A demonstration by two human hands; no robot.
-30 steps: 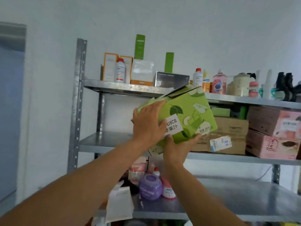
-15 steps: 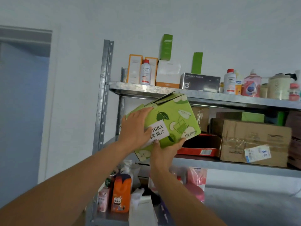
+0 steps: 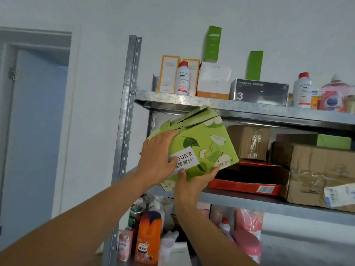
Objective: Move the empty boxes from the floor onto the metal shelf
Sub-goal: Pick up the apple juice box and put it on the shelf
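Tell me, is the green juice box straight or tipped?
Tipped. On the green juice box, label and bottom edge slope; the left hand grips its side, the right hand its bottom.

Metal shelf point(image 3: 249, 110): cardboard boxes point(image 3: 317, 169) and red box point(image 3: 247, 182) mid-tier, bottles point(image 3: 182, 79) and cartons point(image 3: 169, 73) on top.

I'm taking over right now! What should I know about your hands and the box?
Left hand grips the green juice box at its upper left corner; right hand holds it from beneath.
The box is tilted at the left end of the middle level of the metal shelf, beside a red box.
Done: box raised to the shelf. Left: set it flat, let go. Floor is out of view.
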